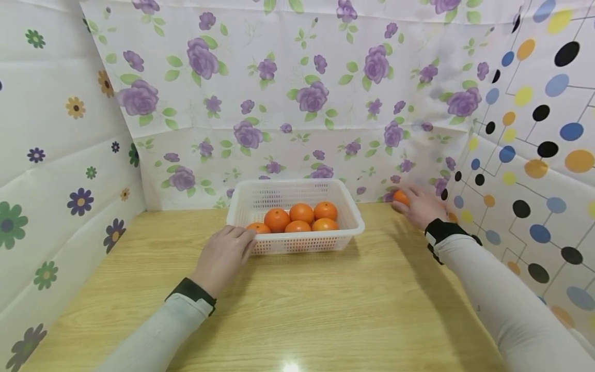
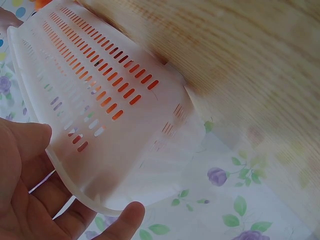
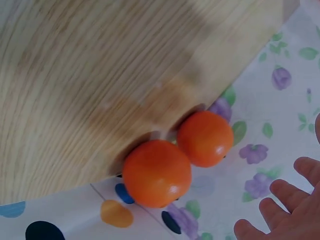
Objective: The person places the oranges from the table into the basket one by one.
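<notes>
A white plastic basket [image 1: 350,239] with slotted walls stands at the back of the table, several oranges [image 1: 277,220] inside it. My left hand [image 1: 226,254] grips its rim at the near left corner. In the left wrist view, the thumb and fingers [image 2: 131,220] hold the basket's edge [image 2: 75,192]. At the back right, my right hand [image 1: 422,207] reaches over one orange [image 1: 400,197]. The right wrist view has two oranges, a larger one [image 3: 157,173] and a smaller one [image 3: 205,138], side by side; the fingers [image 3: 282,195] are spread apart from them.
A wooden table [image 1: 297,310] fills the foreground. Behind it hangs a purple-flowered sheet [image 1: 288,93]. A dotted sheet [image 1: 534,170] borders the right side, close to my right arm, and a daisy-patterned sheet [image 1: 56,155] the left.
</notes>
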The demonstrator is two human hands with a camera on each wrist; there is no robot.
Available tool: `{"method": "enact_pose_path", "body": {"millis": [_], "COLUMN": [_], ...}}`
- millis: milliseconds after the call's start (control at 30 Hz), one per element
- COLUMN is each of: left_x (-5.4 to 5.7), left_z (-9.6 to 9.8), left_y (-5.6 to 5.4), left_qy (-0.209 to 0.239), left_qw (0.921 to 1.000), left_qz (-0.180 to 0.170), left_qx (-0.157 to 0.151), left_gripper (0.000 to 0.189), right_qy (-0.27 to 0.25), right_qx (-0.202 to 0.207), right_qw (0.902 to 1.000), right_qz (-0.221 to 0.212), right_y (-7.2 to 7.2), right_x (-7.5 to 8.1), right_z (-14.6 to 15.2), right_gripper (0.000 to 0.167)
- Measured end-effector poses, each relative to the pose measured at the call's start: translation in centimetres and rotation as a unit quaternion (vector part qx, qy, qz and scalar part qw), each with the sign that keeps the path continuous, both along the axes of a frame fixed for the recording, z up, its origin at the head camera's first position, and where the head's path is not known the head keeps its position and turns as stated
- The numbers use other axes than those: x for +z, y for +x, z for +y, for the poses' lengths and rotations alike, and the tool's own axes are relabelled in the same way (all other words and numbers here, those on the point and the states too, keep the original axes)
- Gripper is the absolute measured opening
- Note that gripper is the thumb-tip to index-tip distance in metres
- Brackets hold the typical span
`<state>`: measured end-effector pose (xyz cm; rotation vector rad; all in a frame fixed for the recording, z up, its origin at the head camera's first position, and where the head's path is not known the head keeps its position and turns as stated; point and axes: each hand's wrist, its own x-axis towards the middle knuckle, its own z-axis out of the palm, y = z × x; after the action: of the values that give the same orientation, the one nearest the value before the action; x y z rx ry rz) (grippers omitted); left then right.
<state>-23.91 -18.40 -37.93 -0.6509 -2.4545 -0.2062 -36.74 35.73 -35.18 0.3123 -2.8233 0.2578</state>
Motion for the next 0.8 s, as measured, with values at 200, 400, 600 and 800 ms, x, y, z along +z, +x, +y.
{"method": "enact_pose_path", "body": {"millis": [200, 400, 600, 800], "left_x": [0.0, 0.0, 0.0, 0.0], "left_z": [0.0, 0.0, 0.0, -0.1], "left_y": [0.0, -0.1, 0.0, -0.1], "left_qy": [-0.002, -0.001, 0.002, 0.003], "left_qw": [1.0000, 1.0000, 1.0000, 1.0000], "left_qz": [0.002, -0.004, -0.002, 0.003], "left_qx": [0.001, 0.002, 0.000, -0.005], "left_gripper": [0.028, 0.030, 0.029, 0.029], "right_qy": [-0.012, -0.012, 0.003, 0.010], "right_qx": [-0.011, -0.019, -0.030, -0.031], "right_qw": [0.9998, 0.9997, 0.9991, 0.9993], "right_qz": [0.009, -0.014, -0.030, -0.017], "right_y": [-0.4, 2.3, 3.7, 3.5], "right_x": [-0.9, 1.1, 2.2, 1.3], "right_z": [1.3, 0.0, -0.1, 0.7], "right_gripper": [0.071, 0.068, 0.069, 0.068]}}
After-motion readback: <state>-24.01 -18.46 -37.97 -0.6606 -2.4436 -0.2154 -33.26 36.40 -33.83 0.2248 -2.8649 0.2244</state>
